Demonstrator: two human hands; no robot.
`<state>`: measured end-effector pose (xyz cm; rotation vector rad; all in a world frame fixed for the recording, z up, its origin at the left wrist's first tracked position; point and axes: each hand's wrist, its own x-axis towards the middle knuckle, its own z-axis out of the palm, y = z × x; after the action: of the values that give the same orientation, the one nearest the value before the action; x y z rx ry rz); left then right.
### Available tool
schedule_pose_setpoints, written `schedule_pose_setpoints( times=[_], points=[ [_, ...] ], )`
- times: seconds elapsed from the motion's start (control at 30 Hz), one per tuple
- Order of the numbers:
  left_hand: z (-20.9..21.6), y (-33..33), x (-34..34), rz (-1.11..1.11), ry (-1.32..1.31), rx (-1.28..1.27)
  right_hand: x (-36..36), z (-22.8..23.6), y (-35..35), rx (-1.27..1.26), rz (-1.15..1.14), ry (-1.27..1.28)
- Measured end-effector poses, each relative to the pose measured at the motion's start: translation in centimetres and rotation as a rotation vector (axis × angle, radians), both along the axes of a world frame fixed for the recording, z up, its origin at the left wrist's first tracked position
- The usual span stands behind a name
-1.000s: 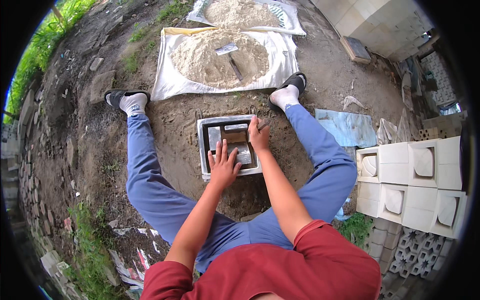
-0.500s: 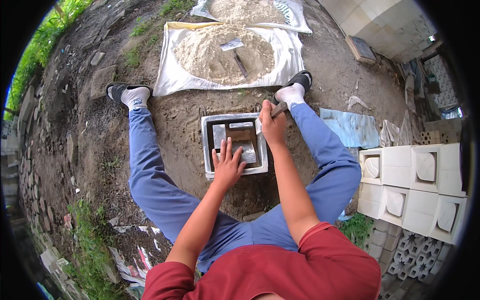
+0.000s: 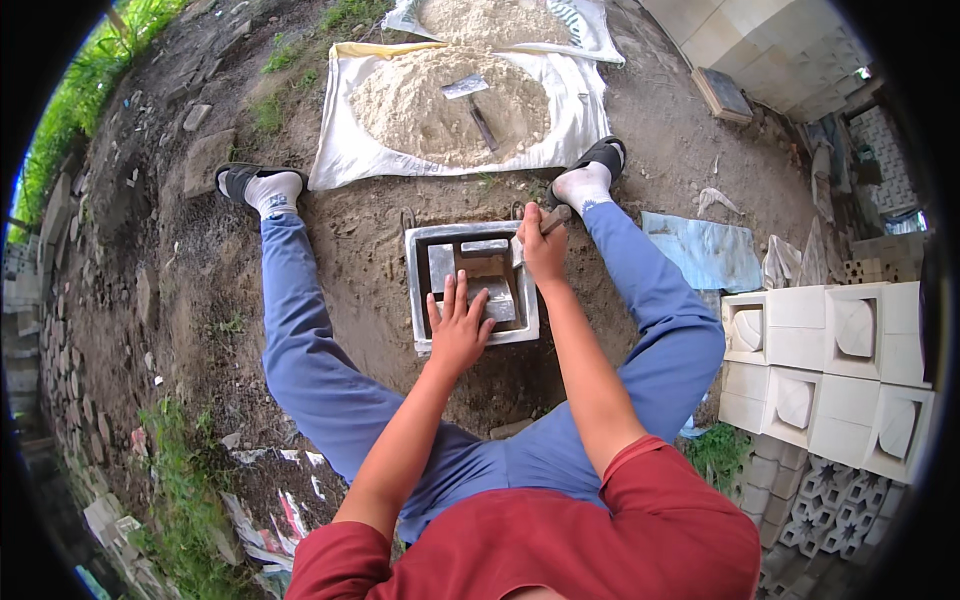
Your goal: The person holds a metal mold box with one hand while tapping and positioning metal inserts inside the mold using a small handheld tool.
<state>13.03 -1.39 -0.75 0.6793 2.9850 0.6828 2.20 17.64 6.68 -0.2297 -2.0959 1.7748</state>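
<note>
A square metal mould (image 3: 413, 290) with a pale rim lies on the ground between my legs. Inside it are metal plates (image 3: 441, 266) and a brown recessed part (image 3: 487, 264). My left hand (image 3: 461, 330) rests with fingers spread over the inner plates near the mould's close side. At the far right corner, my right hand (image 3: 543, 250) is wrapped round the handle of a trowel (image 3: 555, 217). The trowel's handle end points up and away, and a bit of its pale blade shows against the right rim; the rest is hidden by the hand.
Beyond the mould, a white sack (image 3: 335, 140) carries a heap of pale sandy powder (image 3: 400, 105) with another trowel (image 3: 480, 120) on it. A second heap (image 3: 490, 20) lies farther off. Cast pale blocks (image 3: 845, 420) are stacked at right, near a blue sheet (image 3: 700, 252).
The whole view has shifted very slightly. Both hands keep about the same places on the mould, and the trowel stays in my right hand.
</note>
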Motion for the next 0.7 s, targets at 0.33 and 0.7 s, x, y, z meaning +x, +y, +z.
schedule_pose_setpoints(
  times=[0.33, 0.7],
  points=[
    [0.5, 1.1, -0.3, -0.029, -0.037, -0.021, 1.8, -5.1, 0.6, 0.233, -0.065, -0.13],
    [0.0, 0.3, 0.0, -0.009, -0.016, -0.046, 1.7, -0.2, 0.9, -0.012, 0.03, -0.082]
  ],
)
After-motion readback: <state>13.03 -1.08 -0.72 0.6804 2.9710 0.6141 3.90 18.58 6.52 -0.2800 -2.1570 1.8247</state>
